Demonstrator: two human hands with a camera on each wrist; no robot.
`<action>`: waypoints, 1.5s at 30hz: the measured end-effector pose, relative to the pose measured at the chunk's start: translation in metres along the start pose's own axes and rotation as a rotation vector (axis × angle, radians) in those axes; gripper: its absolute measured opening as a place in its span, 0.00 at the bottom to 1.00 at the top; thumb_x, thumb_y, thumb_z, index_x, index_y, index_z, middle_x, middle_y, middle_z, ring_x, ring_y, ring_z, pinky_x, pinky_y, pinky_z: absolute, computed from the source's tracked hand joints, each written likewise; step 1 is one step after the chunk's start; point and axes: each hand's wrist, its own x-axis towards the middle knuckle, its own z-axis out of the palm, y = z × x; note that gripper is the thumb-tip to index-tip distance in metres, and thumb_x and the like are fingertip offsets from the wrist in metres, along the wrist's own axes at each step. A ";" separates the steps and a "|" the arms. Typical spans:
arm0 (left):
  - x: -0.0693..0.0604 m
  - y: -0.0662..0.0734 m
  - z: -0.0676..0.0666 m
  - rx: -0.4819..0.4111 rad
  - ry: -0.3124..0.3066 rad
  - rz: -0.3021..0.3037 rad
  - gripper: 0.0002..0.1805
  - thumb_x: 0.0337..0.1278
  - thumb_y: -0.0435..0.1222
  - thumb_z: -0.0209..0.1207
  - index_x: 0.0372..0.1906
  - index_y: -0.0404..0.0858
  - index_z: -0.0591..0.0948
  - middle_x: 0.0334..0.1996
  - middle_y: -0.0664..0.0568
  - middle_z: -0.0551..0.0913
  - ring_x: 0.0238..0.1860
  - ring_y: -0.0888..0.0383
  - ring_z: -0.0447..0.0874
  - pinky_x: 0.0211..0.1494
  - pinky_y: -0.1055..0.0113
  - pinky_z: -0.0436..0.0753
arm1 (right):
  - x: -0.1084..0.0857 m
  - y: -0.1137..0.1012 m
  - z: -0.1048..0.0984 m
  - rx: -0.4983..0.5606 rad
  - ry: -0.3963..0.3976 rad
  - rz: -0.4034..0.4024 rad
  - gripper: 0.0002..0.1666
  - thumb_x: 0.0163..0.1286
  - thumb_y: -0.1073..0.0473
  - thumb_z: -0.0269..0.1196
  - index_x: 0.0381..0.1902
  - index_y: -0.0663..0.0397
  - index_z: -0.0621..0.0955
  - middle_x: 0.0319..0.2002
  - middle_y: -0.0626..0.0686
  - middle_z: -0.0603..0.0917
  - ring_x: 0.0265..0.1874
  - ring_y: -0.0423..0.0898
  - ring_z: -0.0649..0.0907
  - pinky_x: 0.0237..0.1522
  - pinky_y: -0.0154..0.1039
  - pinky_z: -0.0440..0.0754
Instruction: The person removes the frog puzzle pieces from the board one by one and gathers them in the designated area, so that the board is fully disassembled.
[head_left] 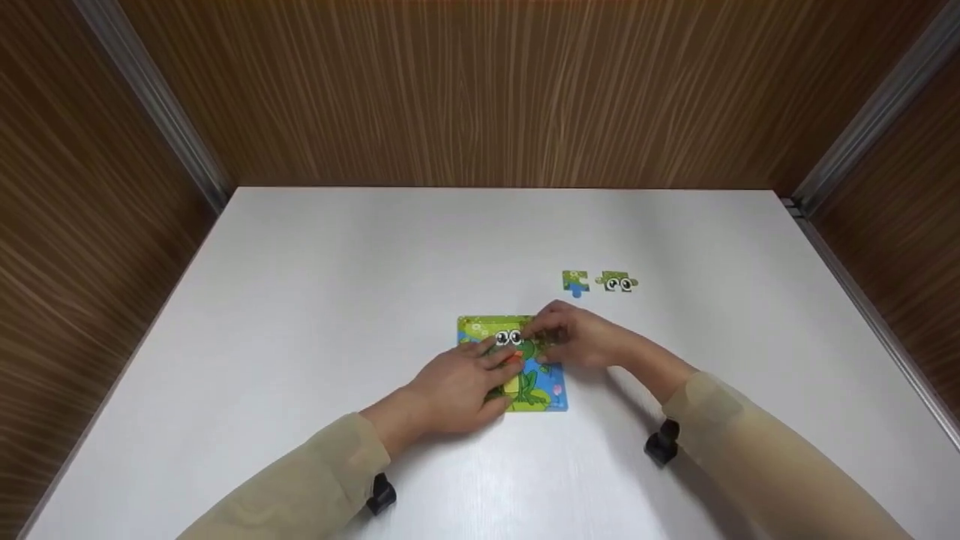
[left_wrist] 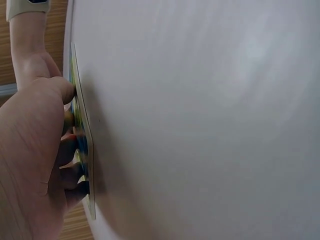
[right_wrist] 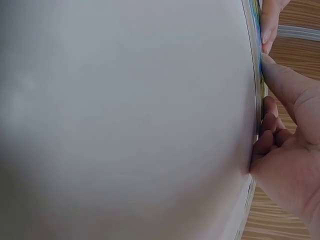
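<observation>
A square frog jigsaw puzzle [head_left: 536,390] in a thin tray lies on the white table. My left hand [head_left: 461,386] rests on its left and middle part with fingers spread, pressing it down. In the left wrist view, the left hand's fingertips touch the puzzle's face. My right hand [head_left: 585,337] is at the puzzle's upper right corner, thumb and fingers bent round a green puzzle piece [head_left: 553,335], mostly hidden by the hand. In the right wrist view, the right thumb [right_wrist: 285,82] touches the puzzle near its edge.
Two loose puzzle pieces lie behind the right hand: a green and blue one [head_left: 575,282] and one with printed eyes [head_left: 617,283]. Wood-grain panels [head_left: 480,97] stand behind the white table [head_left: 337,262] and at both sides.
</observation>
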 end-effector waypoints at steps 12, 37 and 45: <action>0.002 0.000 -0.001 0.013 -0.009 -0.006 0.33 0.83 0.55 0.40 0.83 0.49 0.66 0.81 0.51 0.63 0.82 0.45 0.58 0.82 0.52 0.62 | -0.001 -0.006 0.000 0.005 0.009 -0.003 0.17 0.68 0.67 0.74 0.53 0.48 0.90 0.54 0.53 0.77 0.54 0.52 0.75 0.60 0.50 0.76; 0.000 -0.002 0.001 0.022 0.002 0.005 0.33 0.83 0.55 0.40 0.83 0.49 0.66 0.81 0.51 0.63 0.82 0.44 0.58 0.82 0.52 0.62 | 0.008 0.000 -0.022 0.006 -0.082 -0.015 0.28 0.70 0.70 0.70 0.67 0.51 0.84 0.58 0.52 0.83 0.53 0.51 0.79 0.56 0.48 0.78; -0.001 0.000 0.000 0.000 0.004 -0.002 0.32 0.83 0.54 0.40 0.83 0.50 0.66 0.81 0.52 0.63 0.82 0.46 0.57 0.82 0.53 0.61 | 0.012 0.002 -0.027 0.018 -0.144 -0.076 0.28 0.71 0.69 0.70 0.68 0.55 0.83 0.59 0.56 0.81 0.50 0.51 0.75 0.54 0.46 0.75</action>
